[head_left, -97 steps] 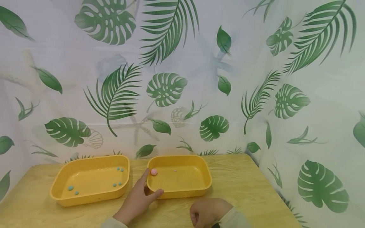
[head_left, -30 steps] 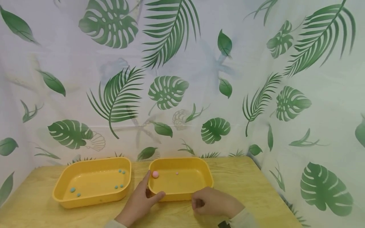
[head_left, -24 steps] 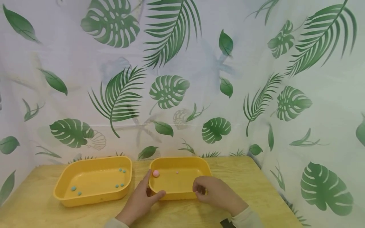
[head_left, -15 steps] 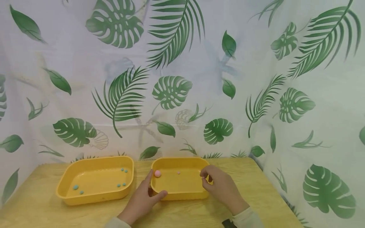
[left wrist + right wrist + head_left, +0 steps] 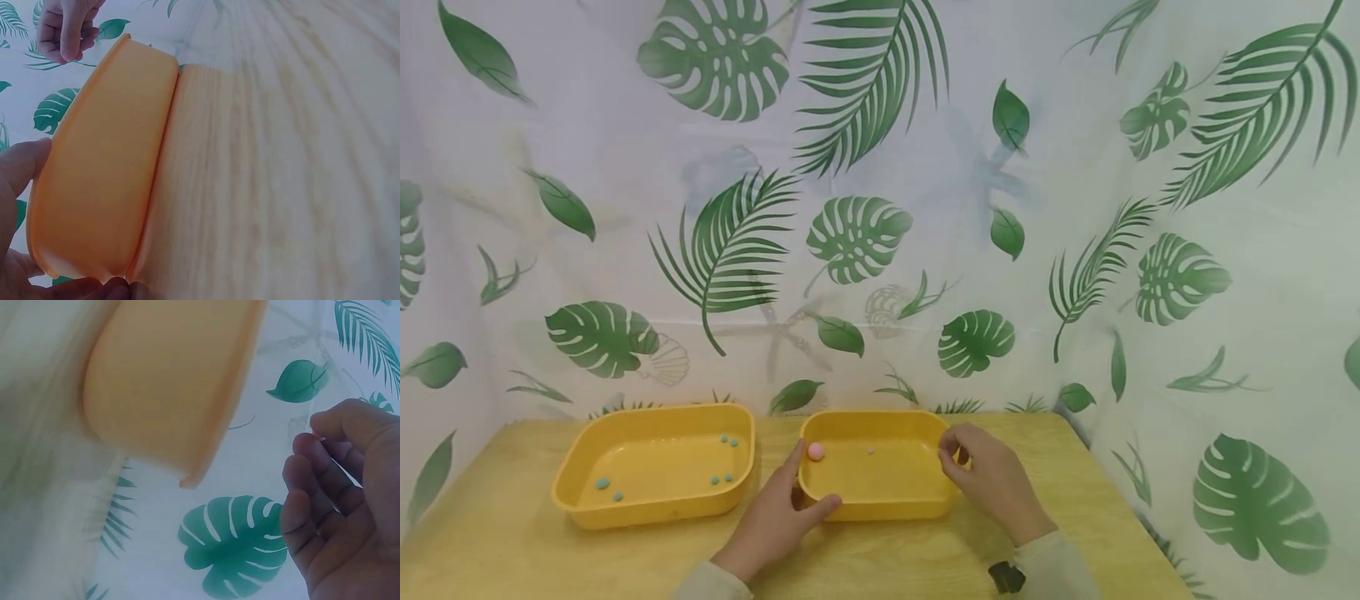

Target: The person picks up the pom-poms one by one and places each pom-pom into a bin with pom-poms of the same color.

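Observation:
My left hand (image 5: 775, 521) holds the left end of the right-hand yellow tray (image 5: 880, 509), thumb along the front wall. The left wrist view shows fingers curled at the wall of the same tray (image 5: 109, 156). Inside it, a pink ball (image 5: 816, 451) lies by the left wall and a tiny pink ball (image 5: 871, 451) near the middle. Over the tray's right rim, my right hand (image 5: 996, 483) pinches with thumb and forefinger. A tiny pink bit (image 5: 319, 437) shows between those fingertips in the right wrist view; its shape is mostly hidden.
Left of my left hand stands another yellow tray (image 5: 655, 509) with several blue-green balls (image 5: 602, 483) in it. Both trays are on a wooden table (image 5: 865, 567). A leaf-patterned cloth (image 5: 895, 208) hangs behind the table and along its right side.
My right hand has risen from the table in front of the tray to its right rim, thumb and forefinger pinched. The left hand keeps its hold. The view has shifted slightly.

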`<state>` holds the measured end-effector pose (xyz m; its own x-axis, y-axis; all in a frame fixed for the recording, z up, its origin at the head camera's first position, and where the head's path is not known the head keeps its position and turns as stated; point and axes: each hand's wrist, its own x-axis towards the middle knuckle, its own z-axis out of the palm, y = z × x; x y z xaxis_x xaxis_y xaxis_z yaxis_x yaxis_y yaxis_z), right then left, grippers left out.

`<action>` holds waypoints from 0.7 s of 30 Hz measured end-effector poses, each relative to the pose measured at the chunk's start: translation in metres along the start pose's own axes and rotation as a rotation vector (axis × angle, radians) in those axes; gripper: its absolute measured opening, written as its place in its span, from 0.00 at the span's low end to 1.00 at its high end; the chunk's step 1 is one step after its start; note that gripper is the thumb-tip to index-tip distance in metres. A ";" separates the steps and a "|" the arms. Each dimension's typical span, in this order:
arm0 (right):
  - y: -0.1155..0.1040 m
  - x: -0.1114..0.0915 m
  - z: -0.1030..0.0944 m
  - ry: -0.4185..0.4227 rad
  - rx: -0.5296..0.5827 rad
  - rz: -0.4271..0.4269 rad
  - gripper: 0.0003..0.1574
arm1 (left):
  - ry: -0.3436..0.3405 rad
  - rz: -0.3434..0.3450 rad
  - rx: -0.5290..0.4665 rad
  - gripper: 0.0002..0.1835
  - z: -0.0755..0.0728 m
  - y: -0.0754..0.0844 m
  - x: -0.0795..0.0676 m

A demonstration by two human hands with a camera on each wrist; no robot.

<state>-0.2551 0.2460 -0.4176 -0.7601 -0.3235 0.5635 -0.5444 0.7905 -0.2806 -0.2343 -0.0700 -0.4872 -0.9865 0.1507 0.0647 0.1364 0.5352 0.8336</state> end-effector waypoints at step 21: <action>-0.015 0.109 0.010 -0.383 -0.089 0.020 0.06 | -0.007 0.019 -0.042 0.58 0.000 -0.004 0.002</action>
<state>-0.3336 0.1937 -0.3596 -0.8566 -0.4654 0.2230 -0.5085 0.8349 -0.2107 -0.2367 -0.0722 -0.4905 -0.9830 0.1667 0.0773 0.1514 0.4967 0.8546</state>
